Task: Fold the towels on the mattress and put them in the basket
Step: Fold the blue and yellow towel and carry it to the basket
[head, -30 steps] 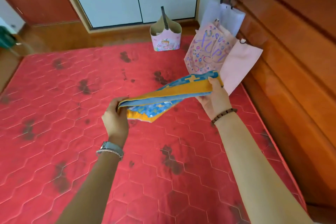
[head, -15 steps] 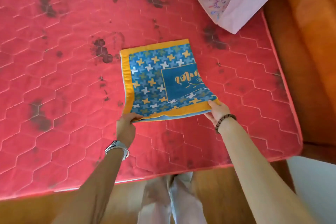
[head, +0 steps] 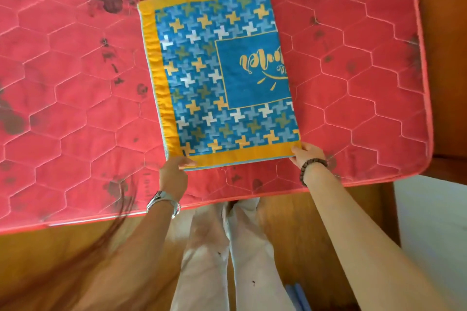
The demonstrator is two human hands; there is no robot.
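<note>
The red quilted mattress (head: 75, 108) fills most of the view, its hexagon stitching marked with dark stains. Its near edge runs along the wooden floor (head: 63, 260), and its right edge curves round beside a wooden frame (head: 447, 58). Broad bare stretches of mattress lie to the left and right of the towel, with a narrower strip between the towel and the near edge.

The towel (head: 214, 78) lies flat on the mattress, folded into a rectangle, slightly turned so its far end leans right. It is blue with small cross shapes in yellow, white and olive, an orange-yellow border on the left, far and near sides, and a plain blue panel with yellow script at the right. Pale blue layers show beneath its near and left edges.

The hands are apart, each clamped on a near corner: the left hand (head: 173, 174) pinches the near-left corner, and the right hand (head: 309, 155) grips the near-right one. A metal watch (head: 161, 201) sits on the left wrist, and a dark bead bracelet (head: 312, 166) on the right.
</note>
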